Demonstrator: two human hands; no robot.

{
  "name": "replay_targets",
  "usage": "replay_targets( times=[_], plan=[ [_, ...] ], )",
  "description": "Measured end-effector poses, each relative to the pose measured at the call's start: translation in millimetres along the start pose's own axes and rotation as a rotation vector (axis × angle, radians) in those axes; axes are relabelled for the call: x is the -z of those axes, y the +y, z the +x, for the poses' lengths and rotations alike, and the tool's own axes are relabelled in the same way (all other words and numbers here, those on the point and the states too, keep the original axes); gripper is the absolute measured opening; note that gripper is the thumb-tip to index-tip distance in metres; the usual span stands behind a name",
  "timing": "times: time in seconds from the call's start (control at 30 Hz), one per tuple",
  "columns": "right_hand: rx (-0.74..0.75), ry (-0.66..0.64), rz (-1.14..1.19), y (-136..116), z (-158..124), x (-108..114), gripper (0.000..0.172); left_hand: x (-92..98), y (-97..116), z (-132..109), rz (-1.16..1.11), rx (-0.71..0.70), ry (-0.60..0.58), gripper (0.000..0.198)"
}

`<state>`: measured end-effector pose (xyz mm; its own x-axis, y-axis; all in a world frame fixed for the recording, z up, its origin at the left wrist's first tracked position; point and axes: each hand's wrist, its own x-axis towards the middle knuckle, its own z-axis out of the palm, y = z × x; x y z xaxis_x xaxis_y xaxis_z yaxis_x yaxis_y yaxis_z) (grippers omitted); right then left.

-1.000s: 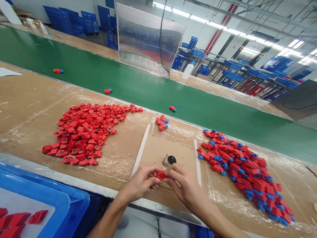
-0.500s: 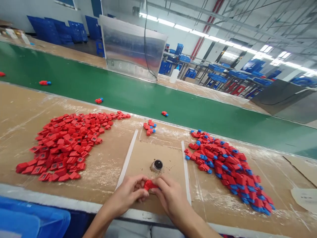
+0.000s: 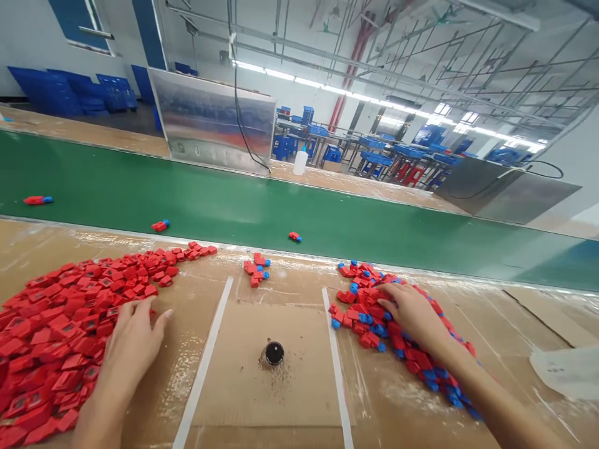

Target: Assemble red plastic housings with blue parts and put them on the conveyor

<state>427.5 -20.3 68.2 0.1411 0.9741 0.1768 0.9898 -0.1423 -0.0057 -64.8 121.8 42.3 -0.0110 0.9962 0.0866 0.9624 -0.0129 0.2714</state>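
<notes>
My left hand [image 3: 132,338] lies with fingers stretched out on the right edge of a big pile of red plastic pieces [image 3: 60,324]. It is open and touches the pieces near its fingertips. My right hand [image 3: 408,310] rests palm down on a pile of red pieces with blue caps [image 3: 397,324], fingers spread over them. I see nothing held in it. Between the hands lies a cardboard mat [image 3: 276,386] with a small black round fixture [image 3: 273,353].
A small cluster of red-and-blue pieces [image 3: 256,269] sits by the far table edge. A green conveyor belt [image 3: 281,212] runs behind it, carrying a few single pieces [image 3: 294,236]. Metal panels, blue crates and tables stand beyond. A white sheet [image 3: 566,374] lies at the right.
Both hands held one red piece together in front of the fixture. They have parted: the left went to the red pile, the right to the red-and-blue pile. The view tilted up.
</notes>
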Motion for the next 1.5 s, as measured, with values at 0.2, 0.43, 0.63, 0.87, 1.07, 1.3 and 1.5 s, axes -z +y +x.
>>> replay_targets(
  times=[0.2, 0.43, 0.63, 0.87, 1.07, 1.3, 1.5],
  plan=[
    [0.079, -0.213, 0.001, -36.5, 103.5, -5.0, 0.030, -16.2, -9.7, 2.6, 0.028, 0.051, 0.001, 0.032],
    [-0.041, -0.309, 0.084, -95.2, 251.6, -82.3, 0.029, -26.4, -32.3, -4.4, -0.162, 0.032, 0.058, 0.033],
    [-0.152, -0.312, 0.129, -95.5, 249.2, -102.7, 0.026, -22.8, -28.0, -17.9, -0.270, 0.043, 0.088, 0.032],
    [-0.022, -0.262, 0.303, -97.2, 175.3, -62.7, 0.018, -16.3, -12.7, -29.7, -0.345, -0.085, 0.006, 0.012],
    [0.197, -0.298, 0.415, -123.8, 67.3, -27.1, 0.014, -20.8, 3.7, -53.5, -0.387, -0.166, -0.028, 0.016],
    [0.234, -0.357, 0.428, -128.1, -7.2, -17.8, 0.031, -15.7, 16.3, -71.5, -0.248, -0.245, -0.117, 0.013],
    [0.259, -0.331, 0.444, -129.4, -24.0, -22.6, 0.022, 8.4, 22.8, -72.2, -0.256, -0.217, -0.207, 0.005]
  ],
)
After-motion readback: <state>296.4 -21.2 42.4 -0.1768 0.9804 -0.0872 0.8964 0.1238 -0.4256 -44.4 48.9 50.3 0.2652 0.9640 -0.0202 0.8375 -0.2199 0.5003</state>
